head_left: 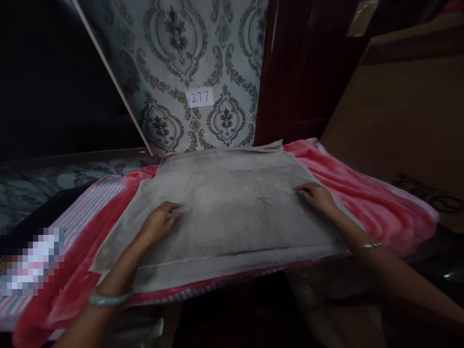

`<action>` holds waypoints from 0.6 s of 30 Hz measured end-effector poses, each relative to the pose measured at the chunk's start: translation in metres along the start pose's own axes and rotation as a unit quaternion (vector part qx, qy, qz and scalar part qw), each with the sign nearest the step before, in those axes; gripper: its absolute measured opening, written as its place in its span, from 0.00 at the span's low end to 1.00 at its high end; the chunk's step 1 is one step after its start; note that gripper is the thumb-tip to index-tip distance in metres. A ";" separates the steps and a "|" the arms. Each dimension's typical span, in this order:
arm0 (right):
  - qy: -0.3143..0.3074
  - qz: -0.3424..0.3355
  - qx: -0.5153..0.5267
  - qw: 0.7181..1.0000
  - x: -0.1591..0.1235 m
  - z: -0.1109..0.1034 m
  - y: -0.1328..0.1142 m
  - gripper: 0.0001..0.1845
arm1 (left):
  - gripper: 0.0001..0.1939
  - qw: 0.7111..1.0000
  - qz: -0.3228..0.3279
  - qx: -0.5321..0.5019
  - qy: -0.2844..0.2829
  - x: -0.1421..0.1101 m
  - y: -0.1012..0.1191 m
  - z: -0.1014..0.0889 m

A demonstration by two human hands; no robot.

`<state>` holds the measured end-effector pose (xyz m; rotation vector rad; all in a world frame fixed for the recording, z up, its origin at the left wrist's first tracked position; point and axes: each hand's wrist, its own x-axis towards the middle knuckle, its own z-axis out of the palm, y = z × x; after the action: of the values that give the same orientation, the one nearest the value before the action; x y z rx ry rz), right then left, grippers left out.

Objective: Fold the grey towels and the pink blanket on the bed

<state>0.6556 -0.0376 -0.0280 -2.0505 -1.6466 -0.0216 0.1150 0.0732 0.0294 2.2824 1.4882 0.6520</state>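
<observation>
A wide grey towel (232, 208) lies spread flat, with a folded strip along its near edge and a slightly raised corner at the far right. On its left part is my left hand (159, 223), fingers curled together in a pinch on the fabric. My right hand (317, 197) sits on the right part, thumb and fingers also closed on the fabric. How much of the towel is caught in either pinch is hard to see. Under the towel is a pink plush blanket (358, 193), which shows on both sides.
Striped cloth (85, 205) borders the blanket at the left. A large cardboard box (406, 111) stands at the right. Behind are patterned wallpaper (224, 53) with a paper label (200, 97) reading 277, and a dark red door (290, 72). A dark panel (61, 82) is at the left.
</observation>
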 end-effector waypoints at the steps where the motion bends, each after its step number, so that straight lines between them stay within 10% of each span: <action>1: -0.003 0.006 -0.011 1.000 0.004 -0.001 0.004 0.17 | 0.10 0.998 0.044 -0.001 -0.044 0.016 0.016 0.016; 6: -0.004 0.023 -0.039 0.999 0.029 0.001 0.012 0.18 | 0.10 0.983 0.106 0.077 -0.127 0.096 0.070 0.067; 18: 0.022 0.034 -0.070 0.997 0.124 0.014 0.042 0.22 | 0.15 0.965 0.118 0.222 -0.076 0.200 0.114 0.123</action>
<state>0.7226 0.0744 -0.0162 -2.1919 -1.5872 -0.1622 0.3383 0.2081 0.0234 2.8057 1.4106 0.1997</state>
